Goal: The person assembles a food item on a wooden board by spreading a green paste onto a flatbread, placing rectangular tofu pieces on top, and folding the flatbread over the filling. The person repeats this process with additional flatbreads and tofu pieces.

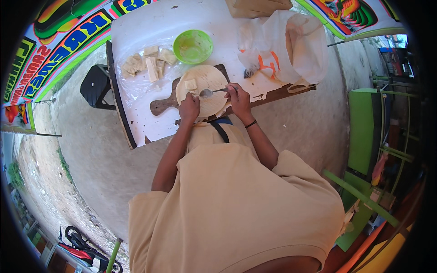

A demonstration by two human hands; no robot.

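Note:
A stack of thin round pale wrappers (214, 104) lies on a dark wooden cutting board (160, 106) whose handle points left. On the top wrapper, left of centre, sits a small pale square piece (190, 84). My right hand (238, 99) grips a metal spoon (207, 93) by its handle, and the spoon's bowl is low over the wrapper. Curled at the wrapper's near left edge, my left hand (189, 108) has closed fingers; what they hold is hidden. Beyond the board stands a green bowl (193, 47) with pale residue inside.
Several folded pale parcels (152, 67) lie on clear plastic at the table's (136, 27) left. A white plastic bag (305, 50) with orange marks stands at the right, near a brown paper box (257, 7). A black stool (96, 86) is left of the table.

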